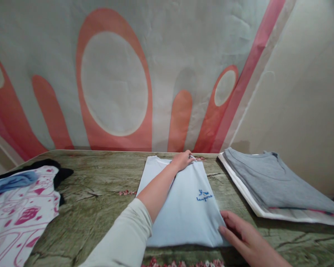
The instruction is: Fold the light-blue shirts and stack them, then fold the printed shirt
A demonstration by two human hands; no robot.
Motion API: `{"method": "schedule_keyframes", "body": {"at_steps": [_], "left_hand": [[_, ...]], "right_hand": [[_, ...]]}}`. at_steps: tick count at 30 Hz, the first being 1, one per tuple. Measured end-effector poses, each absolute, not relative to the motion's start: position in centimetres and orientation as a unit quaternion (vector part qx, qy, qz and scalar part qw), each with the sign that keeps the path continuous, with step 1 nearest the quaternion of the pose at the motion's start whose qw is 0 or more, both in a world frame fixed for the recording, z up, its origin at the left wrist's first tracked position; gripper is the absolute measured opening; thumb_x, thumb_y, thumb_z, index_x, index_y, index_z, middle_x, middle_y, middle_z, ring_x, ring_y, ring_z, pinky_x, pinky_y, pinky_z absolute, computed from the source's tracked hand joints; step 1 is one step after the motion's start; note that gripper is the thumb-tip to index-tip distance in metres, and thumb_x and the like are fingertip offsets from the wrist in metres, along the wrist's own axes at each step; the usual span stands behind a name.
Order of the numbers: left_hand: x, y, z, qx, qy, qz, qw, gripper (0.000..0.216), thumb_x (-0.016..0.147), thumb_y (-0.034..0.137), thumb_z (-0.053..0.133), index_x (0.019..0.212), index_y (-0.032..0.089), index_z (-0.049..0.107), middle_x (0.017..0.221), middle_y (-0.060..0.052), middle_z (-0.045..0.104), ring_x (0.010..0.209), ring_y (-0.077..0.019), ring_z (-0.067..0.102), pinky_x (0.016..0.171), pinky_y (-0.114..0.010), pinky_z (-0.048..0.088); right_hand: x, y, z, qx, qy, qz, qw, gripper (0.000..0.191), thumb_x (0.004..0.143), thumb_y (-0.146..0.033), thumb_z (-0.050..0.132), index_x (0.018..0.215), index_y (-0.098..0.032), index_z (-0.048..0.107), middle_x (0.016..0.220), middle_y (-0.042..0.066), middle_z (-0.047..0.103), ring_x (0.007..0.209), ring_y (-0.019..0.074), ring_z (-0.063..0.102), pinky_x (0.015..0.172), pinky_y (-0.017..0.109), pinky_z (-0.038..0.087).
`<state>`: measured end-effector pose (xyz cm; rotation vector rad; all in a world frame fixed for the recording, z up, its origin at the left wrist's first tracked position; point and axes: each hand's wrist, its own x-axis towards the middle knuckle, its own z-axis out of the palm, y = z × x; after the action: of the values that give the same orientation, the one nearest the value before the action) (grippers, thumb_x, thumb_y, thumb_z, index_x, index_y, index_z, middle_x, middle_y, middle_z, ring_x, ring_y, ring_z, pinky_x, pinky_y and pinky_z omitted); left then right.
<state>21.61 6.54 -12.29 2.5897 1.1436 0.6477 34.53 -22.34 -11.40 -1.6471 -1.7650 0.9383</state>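
Left hand: I see it at the top of a folded pale-blue fabric T-shirt.
Right hand: at its right edge, low.
Right side: folded grey fabric shirt.

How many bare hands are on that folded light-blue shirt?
2: the left bare hand is at the far edge of the folded light-blue shirt; the right bare hand is at its right edge, nearer the camera. None seem hidden.

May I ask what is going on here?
A person has both hands at a light blue shirt lying flat on the table: the left hand at its far edge, near the right corner, the right hand at its near right side. To the right, a grey garment lies over a white garment; a pink-printed garment lies at left.
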Motion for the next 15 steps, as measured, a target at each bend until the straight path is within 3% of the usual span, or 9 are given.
{"method": "schedule_keyframes", "body": {"at_steps": [3,6,8,11,13,15], "left_hand": [[19.2,7.8,-11.7,0.868,0.408,0.217,0.179,0.043,0.089,0.050,0.035,0.109,0.015,0.050,0.102,-0.008,0.062,0.091,-0.0182,0.058,0.071,-0.025,0.042],[15.0,8.6,-10.7,0.891,0.380,0.163,0.188,0.041,0.088,0.049,0.037,0.095,0.014,0.057,0.093,-0.006,0.064,0.082,-0.0166,0.058,0.066,-0.023,0.041],[12.1,8.5,-10.3,0.903,0.378,0.130,0.160,0.045,0.086,0.053,0.038,0.084,0.014,0.060,0.083,-0.006,0.064,0.074,-0.0171,0.057,0.064,-0.024,0.040],[8.8,7.6,-10.2,0.910,0.387,0.123,0.080,0.042,0.080,0.056,0.047,0.087,0.016,0.060,0.089,-0.007,0.063,0.081,-0.0194,0.056,0.069,-0.025,0.040],[7.2,6.5,-10.3,0.907,0.397,0.130,0.043,0.041,0.078,0.055,0.050,0.092,0.017,0.059,0.096,-0.008,0.062,0.086,-0.0208,0.056,0.072,-0.026,0.039],[5.9,5.4,-10.4,0.903,0.411,0.126,0.023,0.040,0.080,0.055,0.048,0.093,0.018,0.057,0.095,-0.007,0.062,0.084,-0.0209,0.057,0.069,-0.026,0.038]], "right_hand": [[34.6,-22.5,-11.4,-0.617,-0.646,0.357,0.275,0.033,0.085,-0.040,0.042,0.107,-0.017,0.047,0.071,0.000,0.052,0.070,0.0169,0.051,0.064,0.027,0.041],[34.5,-22.5,-11.2,-0.630,-0.627,0.366,0.275,0.043,0.084,-0.039,0.042,0.120,-0.015,0.039,0.066,-0.002,0.049,0.063,0.0157,0.049,0.059,0.026,0.040],[34.4,-22.5,-11.1,-0.633,-0.625,0.366,0.275,0.051,0.084,-0.039,0.041,0.127,-0.014,0.033,0.064,-0.004,0.048,0.060,0.0153,0.048,0.057,0.026,0.039],[34.3,-22.5,-10.9,-0.628,-0.636,0.350,0.281,0.059,0.085,-0.038,0.040,0.136,-0.014,0.024,0.065,-0.003,0.051,0.060,0.0153,0.049,0.057,0.026,0.041],[34.3,-22.7,-10.6,-0.625,-0.646,0.335,0.281,0.055,0.085,-0.038,0.040,0.134,-0.016,0.031,0.072,0.000,0.057,0.066,0.0162,0.054,0.061,0.026,0.043],[34.2,-23.1,-10.2,-0.618,-0.662,0.329,0.269,0.042,0.084,-0.037,0.041,0.120,-0.018,0.051,0.083,0.004,0.063,0.076,0.0176,0.057,0.068,0.026,0.046]]}}
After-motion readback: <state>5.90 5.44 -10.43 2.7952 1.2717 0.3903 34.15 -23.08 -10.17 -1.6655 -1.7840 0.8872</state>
